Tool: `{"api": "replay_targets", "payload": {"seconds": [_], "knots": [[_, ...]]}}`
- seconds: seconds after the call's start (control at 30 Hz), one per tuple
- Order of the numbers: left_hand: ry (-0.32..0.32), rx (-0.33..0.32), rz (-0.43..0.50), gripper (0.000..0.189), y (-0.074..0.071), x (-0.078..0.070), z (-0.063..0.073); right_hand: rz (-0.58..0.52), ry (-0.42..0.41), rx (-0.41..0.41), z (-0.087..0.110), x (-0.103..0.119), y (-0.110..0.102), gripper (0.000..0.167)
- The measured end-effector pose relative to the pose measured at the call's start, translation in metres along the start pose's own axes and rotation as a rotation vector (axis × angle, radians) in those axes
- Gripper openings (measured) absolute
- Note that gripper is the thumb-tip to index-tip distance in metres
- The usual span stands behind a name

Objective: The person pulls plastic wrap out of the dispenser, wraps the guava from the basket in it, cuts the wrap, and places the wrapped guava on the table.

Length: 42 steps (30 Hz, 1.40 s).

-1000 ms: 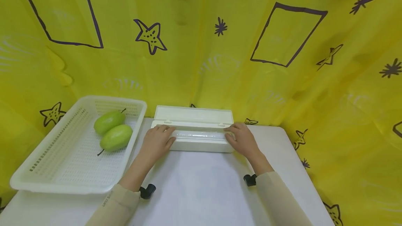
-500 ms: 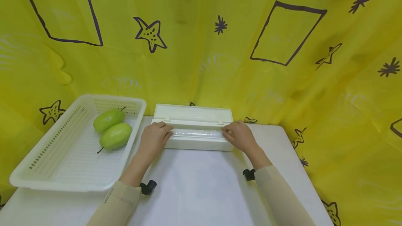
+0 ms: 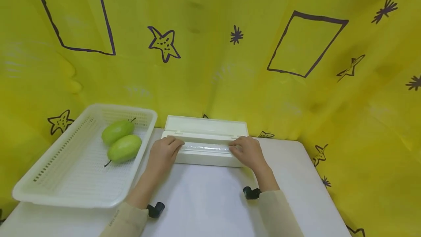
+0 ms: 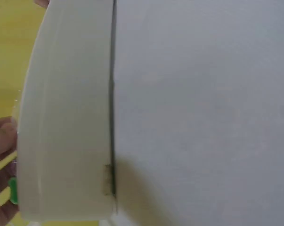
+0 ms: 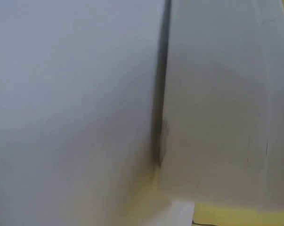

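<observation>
A long white plastic wrap dispenser (image 3: 207,160) sits at the back of the table, its lid (image 3: 205,124) tipped up behind it. Clear plastic wrap (image 3: 205,147) lies shiny along its opening. At the left end, my left hand (image 3: 162,154) pinches the wrap between thumb and fingers. My right hand (image 3: 249,152) pinches the wrap near the other end. In the left wrist view, the left fingers (image 4: 3,139) meet behind the dispenser's wall, near a small green part (image 4: 13,190). The right wrist view shows mostly the dispenser's front (image 5: 212,103), which hides the right fingertips.
A white perforated basket (image 3: 72,202) stands on the left of the white table (image 3: 207,200). Two green mangoes (image 3: 125,148) with stems lie inside it. A yellow patterned curtain (image 3: 204,76) hangs close behind the dispenser and along the right side.
My right hand has slid a little leftward along the wrap, toward the dispenser's middle. The left hand stays near its end. The head view has tilted slightly, so everything appears a bit lower.
</observation>
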<state>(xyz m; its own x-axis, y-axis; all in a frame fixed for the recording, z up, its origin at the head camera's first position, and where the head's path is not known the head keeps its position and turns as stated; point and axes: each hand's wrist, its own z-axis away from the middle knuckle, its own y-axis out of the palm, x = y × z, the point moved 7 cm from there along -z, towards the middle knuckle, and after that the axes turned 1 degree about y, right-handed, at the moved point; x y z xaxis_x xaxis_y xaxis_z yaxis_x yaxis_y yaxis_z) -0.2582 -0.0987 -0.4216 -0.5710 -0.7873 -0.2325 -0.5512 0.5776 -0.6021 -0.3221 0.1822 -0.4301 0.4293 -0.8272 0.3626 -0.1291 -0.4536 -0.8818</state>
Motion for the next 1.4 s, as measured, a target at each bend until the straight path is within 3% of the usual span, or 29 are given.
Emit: {"api": "replay_targets", "payload": {"seconds": [0.17,0.4,0.7,0.8,1.0,1.23,1.4], "knots": [[-0.012,-0.022,0.025,0.013,0.004,-0.007,0.010,-0.005,0.140,-0.006,0.012,-0.003,-0.002,0.016],[-0.040,-0.013,0.059,0.008,0.008,-0.008,0.005,0.027,0.204,0.021,0.006,-0.003,-0.003,0.012],[-0.060,0.016,0.045,0.010,0.009,-0.008,-0.001,0.027,0.199,0.028,0.003,-0.007,0.000,0.012],[-0.088,0.064,0.020,0.012,0.010,-0.007,0.002,0.008,0.203,0.061,0.004,-0.009,0.001,0.014],[-0.121,0.177,0.005,0.021,0.014,-0.005,0.005,0.079,0.166,0.112,-0.001,-0.007,0.001,0.010],[-0.136,0.104,0.020,0.017,0.004,0.003,0.002,0.091,0.063,0.012,-0.008,0.002,0.001,0.010],[-0.154,0.054,0.038,0.015,0.000,0.007,0.004,0.051,0.093,-0.078,-0.003,-0.001,0.002,0.011]]}}
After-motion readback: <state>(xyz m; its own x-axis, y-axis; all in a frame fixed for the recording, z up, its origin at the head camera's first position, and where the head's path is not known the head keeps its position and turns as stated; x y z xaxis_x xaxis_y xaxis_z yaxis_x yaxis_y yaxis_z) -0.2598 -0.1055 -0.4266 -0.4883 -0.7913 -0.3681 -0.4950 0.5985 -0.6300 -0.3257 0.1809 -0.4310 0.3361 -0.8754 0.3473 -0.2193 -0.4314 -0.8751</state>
